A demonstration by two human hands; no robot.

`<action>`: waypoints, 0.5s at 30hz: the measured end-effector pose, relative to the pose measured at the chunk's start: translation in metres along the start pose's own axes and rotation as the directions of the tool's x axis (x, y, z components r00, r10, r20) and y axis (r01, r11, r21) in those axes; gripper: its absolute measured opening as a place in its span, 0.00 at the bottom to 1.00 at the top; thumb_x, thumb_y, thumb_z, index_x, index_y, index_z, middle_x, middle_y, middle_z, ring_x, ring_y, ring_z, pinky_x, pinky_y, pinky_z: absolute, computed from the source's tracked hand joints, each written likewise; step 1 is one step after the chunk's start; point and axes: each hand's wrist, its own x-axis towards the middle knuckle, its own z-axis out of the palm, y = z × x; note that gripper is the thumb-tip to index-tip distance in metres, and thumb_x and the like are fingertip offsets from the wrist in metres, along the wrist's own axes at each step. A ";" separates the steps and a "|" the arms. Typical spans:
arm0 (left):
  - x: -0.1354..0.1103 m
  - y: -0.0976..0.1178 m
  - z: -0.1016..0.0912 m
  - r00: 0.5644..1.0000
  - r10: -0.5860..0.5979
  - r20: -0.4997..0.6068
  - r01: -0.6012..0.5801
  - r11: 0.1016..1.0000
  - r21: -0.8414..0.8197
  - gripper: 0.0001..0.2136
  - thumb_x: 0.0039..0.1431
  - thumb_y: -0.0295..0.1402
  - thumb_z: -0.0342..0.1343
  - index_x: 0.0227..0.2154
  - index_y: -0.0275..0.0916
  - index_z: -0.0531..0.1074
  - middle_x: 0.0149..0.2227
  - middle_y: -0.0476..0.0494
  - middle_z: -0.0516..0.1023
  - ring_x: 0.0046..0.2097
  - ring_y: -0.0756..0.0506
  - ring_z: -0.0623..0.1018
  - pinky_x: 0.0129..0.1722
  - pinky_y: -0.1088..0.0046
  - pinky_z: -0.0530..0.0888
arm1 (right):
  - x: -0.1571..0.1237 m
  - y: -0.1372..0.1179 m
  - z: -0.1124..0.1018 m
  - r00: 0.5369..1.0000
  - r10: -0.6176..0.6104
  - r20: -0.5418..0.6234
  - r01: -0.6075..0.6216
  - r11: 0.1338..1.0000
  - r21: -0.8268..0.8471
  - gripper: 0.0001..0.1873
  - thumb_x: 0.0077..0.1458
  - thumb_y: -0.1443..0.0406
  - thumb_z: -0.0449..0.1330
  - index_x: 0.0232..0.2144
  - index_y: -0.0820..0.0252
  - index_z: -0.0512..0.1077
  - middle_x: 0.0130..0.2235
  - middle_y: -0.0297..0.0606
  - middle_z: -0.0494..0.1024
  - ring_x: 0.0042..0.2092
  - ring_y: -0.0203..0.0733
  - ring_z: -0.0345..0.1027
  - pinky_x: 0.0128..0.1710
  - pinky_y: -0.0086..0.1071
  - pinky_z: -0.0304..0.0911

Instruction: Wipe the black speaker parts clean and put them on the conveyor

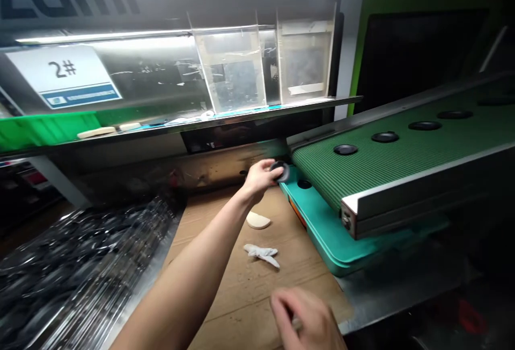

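My left hand reaches forward to the near end of the green conveyor belt, its thumb and fingers closed on a round black plastic part. Just right of it, another black part lies on the teal plastic box under the belt's end. Several similar black parts, one of them a dished disc, rest on the belt. Low in the picture, my right hand is curled shut above the cardboard. It is slightly blurred, and what its fingers hold, if anything, is hidden.
A cream-coloured pad and a crumpled white scrap lie on the cardboard. At left are clear plastic trays with black parts. A metal shelf runs across the back, bearing a green bin. The conveyor's metal side rail juts out at right.
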 end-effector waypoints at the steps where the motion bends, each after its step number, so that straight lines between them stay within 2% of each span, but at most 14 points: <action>1: -0.019 -0.010 -0.022 0.999 -0.038 -0.001 0.038 0.994 -0.098 0.19 0.48 0.35 0.65 0.42 0.33 0.71 0.36 0.41 0.75 0.32 0.51 0.73 0.28 0.77 0.67 | 0.030 0.005 0.009 1.000 -0.019 0.018 0.019 1.000 0.001 0.13 0.62 0.59 0.50 0.40 0.51 0.74 0.37 0.38 0.75 0.38 0.40 0.69 0.37 0.32 0.65; 3: -0.061 -0.035 -0.065 0.983 -0.151 -0.107 0.111 0.944 -0.310 0.13 0.52 0.35 0.62 0.39 0.35 0.72 0.34 0.44 0.75 0.30 0.53 0.72 0.26 0.80 0.66 | 0.088 0.017 0.031 0.997 -0.012 0.081 0.023 0.991 -0.134 0.13 0.61 0.63 0.50 0.40 0.54 0.74 0.38 0.39 0.75 0.41 0.41 0.68 0.41 0.33 0.62; 4: -0.081 -0.049 -0.084 0.957 -0.226 -0.181 0.139 0.907 -0.398 0.11 0.52 0.33 0.62 0.38 0.36 0.72 0.35 0.45 0.75 0.31 0.53 0.73 0.27 0.79 0.69 | 0.114 0.023 0.042 0.995 -0.007 0.100 0.029 0.975 -0.222 0.13 0.58 0.63 0.53 0.44 0.53 0.73 0.43 0.41 0.74 0.45 0.44 0.66 0.44 0.36 0.60; 5: -0.098 -0.063 -0.099 0.926 -0.289 -0.242 0.150 0.872 -0.466 0.09 0.53 0.31 0.61 0.37 0.37 0.72 0.35 0.45 0.76 0.32 0.52 0.74 0.30 0.77 0.72 | 0.136 0.030 0.053 0.989 0.016 0.145 0.029 0.954 -0.300 0.16 0.55 0.64 0.57 0.47 0.53 0.71 0.49 0.44 0.72 0.49 0.48 0.64 0.46 0.39 0.59; 7: -0.124 -0.090 -0.121 0.883 -0.359 -0.302 0.145 0.820 -0.553 0.06 0.53 0.27 0.59 0.35 0.36 0.72 0.39 0.40 0.77 0.36 0.47 0.78 0.36 0.70 0.75 | 0.168 0.043 0.075 0.956 0.052 0.289 0.060 0.929 -0.364 0.16 0.51 0.66 0.59 0.45 0.55 0.73 0.47 0.47 0.73 0.48 0.50 0.64 0.45 0.40 0.59; 9: -0.136 -0.109 -0.129 0.873 -0.375 -0.313 0.124 0.791 -0.599 0.09 0.54 0.26 0.59 0.38 0.36 0.71 0.45 0.36 0.76 0.40 0.44 0.79 0.38 0.68 0.76 | 0.186 0.051 0.094 0.932 0.056 0.357 0.089 0.923 -0.375 0.13 0.53 0.67 0.57 0.42 0.58 0.74 0.41 0.46 0.76 0.45 0.49 0.67 0.44 0.39 0.59; 10: -0.137 -0.115 -0.129 0.874 -0.371 -0.314 0.109 0.779 -0.618 0.12 0.54 0.27 0.59 0.42 0.38 0.70 0.47 0.35 0.75 0.41 0.44 0.79 0.37 0.69 0.76 | 0.191 0.052 0.102 0.941 0.046 0.335 0.082 0.930 -0.358 0.13 0.55 0.67 0.55 0.43 0.59 0.74 0.40 0.46 0.76 0.44 0.47 0.67 0.44 0.38 0.60; 13: -0.131 -0.120 -0.125 0.882 -0.351 -0.315 0.037 0.717 -0.696 0.19 0.55 0.27 0.59 0.50 0.43 0.66 0.47 0.38 0.76 0.42 0.44 0.79 0.36 0.70 0.76 | 0.187 0.042 0.126 0.989 0.000 0.149 0.028 0.982 -0.185 0.18 0.60 0.61 0.52 0.50 0.61 0.69 0.45 0.45 0.75 0.47 0.44 0.67 0.47 0.34 0.61; 15: -0.127 -0.117 -0.122 0.903 -0.355 -0.241 0.030 0.613 -0.789 0.18 0.57 0.32 0.57 0.51 0.41 0.67 0.47 0.37 0.76 0.45 0.42 0.78 0.42 0.67 0.76 | 0.174 0.029 0.140 0.997 -0.038 0.064 0.043 0.996 -0.074 0.20 0.60 0.57 0.53 0.51 0.59 0.69 0.46 0.43 0.75 0.47 0.43 0.67 0.47 0.33 0.62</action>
